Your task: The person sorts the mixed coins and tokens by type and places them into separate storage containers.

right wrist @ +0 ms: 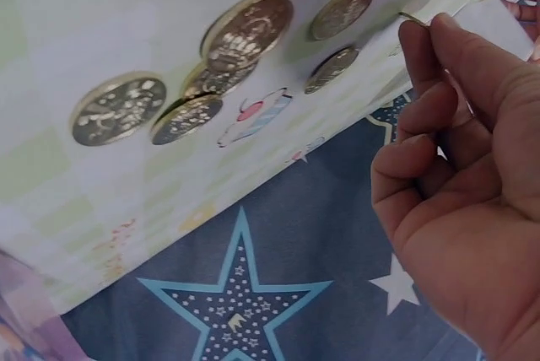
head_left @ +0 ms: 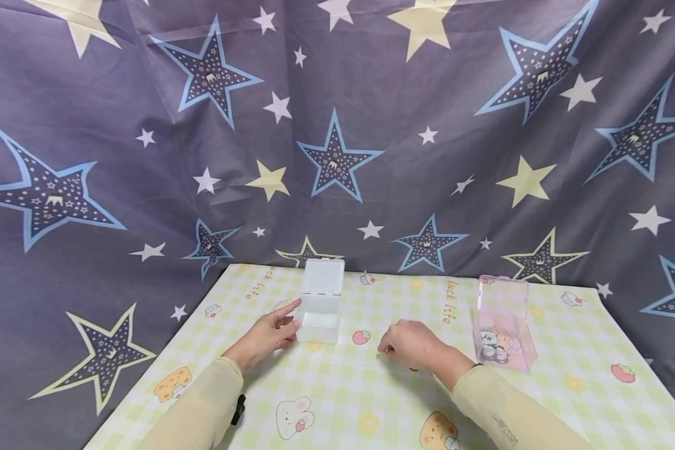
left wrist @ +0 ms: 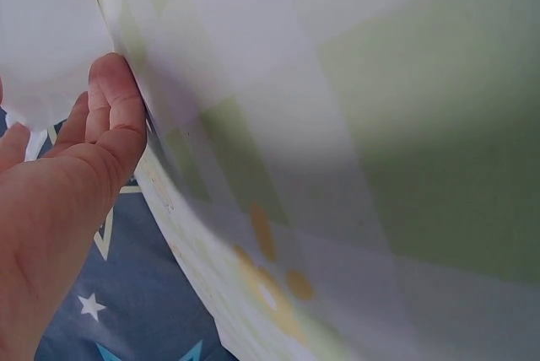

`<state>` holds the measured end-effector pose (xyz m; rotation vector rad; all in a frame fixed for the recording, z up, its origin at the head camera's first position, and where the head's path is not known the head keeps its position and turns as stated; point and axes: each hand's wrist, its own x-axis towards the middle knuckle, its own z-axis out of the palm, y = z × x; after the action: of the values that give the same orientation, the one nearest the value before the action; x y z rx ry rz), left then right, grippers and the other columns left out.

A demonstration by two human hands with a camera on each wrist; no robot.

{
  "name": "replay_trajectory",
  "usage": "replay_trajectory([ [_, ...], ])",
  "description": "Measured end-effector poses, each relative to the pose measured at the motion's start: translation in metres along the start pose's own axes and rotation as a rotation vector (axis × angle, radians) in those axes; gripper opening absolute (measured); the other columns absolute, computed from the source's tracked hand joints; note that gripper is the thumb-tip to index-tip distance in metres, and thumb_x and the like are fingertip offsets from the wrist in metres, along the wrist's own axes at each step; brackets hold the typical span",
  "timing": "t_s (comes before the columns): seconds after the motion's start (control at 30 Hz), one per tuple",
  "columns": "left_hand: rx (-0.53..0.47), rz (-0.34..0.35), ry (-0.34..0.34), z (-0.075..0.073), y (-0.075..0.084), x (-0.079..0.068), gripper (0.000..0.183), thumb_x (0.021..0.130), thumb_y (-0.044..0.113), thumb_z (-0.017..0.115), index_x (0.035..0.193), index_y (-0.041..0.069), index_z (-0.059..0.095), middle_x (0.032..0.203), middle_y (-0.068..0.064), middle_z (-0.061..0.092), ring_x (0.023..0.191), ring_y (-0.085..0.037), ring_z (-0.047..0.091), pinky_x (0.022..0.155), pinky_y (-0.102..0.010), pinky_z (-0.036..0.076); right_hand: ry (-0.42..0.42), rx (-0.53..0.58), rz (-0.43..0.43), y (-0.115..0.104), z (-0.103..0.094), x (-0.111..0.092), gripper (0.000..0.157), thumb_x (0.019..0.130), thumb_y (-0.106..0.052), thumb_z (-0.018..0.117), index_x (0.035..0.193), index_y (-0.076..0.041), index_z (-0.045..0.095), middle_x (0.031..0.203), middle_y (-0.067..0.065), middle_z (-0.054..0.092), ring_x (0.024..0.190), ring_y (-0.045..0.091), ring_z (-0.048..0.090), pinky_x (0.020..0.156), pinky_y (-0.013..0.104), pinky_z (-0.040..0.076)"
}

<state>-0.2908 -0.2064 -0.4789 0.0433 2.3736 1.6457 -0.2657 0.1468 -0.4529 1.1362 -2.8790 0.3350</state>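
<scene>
Only the right wrist view is showing round gold metal coins (right wrist: 249, 32); the right hand (right wrist: 472, 133) is pinching a thin gold thing (right wrist: 413, 18); the loose-fingered left hand (head_left: 271, 332) is resting by a white plastic box (head_left: 318, 335)

Your left sleeve (head_left: 194, 406) is pale cream, with a small black piece (head_left: 238, 410) beside it. Your right sleeve (head_left: 497, 403), the same shade, shows a greyish mark (head_left: 505, 430) and a thin dark band (head_left: 477, 365) at its edge
</scene>
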Motion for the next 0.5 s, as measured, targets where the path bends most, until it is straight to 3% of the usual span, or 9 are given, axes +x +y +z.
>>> replay_trajectory([
  [0.1, 0.001, 0.005, 0.004, 0.000, 0.000, 0.000, 0.065, 0.109, 0.027, 0.064, 0.168, 0.030, 0.037, 0.143, -0.018, 0.065, 0.100, -0.021, 0.067, 0.089, -0.037, 0.062, 0.008, 0.017, -0.037, -0.002, -0.001, -0.001, 0.058, 0.094, -0.004, 0.078, 0.061, -0.020, 0.034, 0.060, -0.012, 0.025, 0.058, 0.006, 0.019, 0.057, 0.022, 0.019],
  [0.17, 0.005, 0.004, 0.007, 0.001, 0.000, -0.001, 0.065, 0.109, 0.027, 0.065, 0.168, 0.030, 0.038, 0.143, -0.018, 0.065, 0.100, -0.022, 0.067, 0.089, -0.037, 0.062, 0.014, 0.035, -0.040, -0.002, -0.001, -0.001, 0.060, 0.095, -0.003, 0.077, 0.063, -0.021, 0.030, 0.061, -0.011, 0.022, 0.059, 0.006, 0.017, 0.057, 0.022, 0.017],
  [0.27, 0.009, 0.001, 0.010, 0.001, 0.000, -0.001, 0.064, 0.109, 0.027, 0.064, 0.168, 0.030, 0.038, 0.142, -0.018, 0.066, 0.100, -0.022, 0.067, 0.089, -0.037, 0.062, 0.014, 0.080, -0.008, 0.001, -0.001, -0.002, 0.044, 0.095, -0.005, 0.078, 0.061, -0.017, 0.054, 0.059, -0.011, 0.042, 0.059, 0.004, 0.026, 0.059, 0.021, 0.025],
  [0.37, 0.001, -0.003, 0.015, 0.002, 0.001, -0.001, 0.064, 0.109, 0.026, 0.064, 0.167, 0.030, 0.039, 0.140, -0.017, 0.066, 0.099, -0.021, 0.067, 0.089, -0.037, 0.062, 0.002, 0.219, 0.077, 0.005, 0.000, -0.004, 0.015, 0.095, -0.004, 0.078, 0.083, -0.011, 0.083, 0.076, -0.007, 0.072, 0.056, 0.001, 0.039, 0.062, 0.020, 0.037],
  [0.5, -0.005, -0.007, 0.018, 0.003, 0.001, 0.000, 0.063, 0.109, 0.025, 0.064, 0.167, 0.029, 0.039, 0.140, -0.017, 0.066, 0.098, -0.021, 0.067, 0.088, -0.036, 0.062, 0.010, 0.522, 0.197, 0.014, 0.002, -0.001, 0.015, 0.097, -0.009, 0.076, 0.108, -0.007, 0.086, 0.102, 0.005, 0.084, 0.066, -0.001, 0.059, 0.070, 0.020, 0.051],
])
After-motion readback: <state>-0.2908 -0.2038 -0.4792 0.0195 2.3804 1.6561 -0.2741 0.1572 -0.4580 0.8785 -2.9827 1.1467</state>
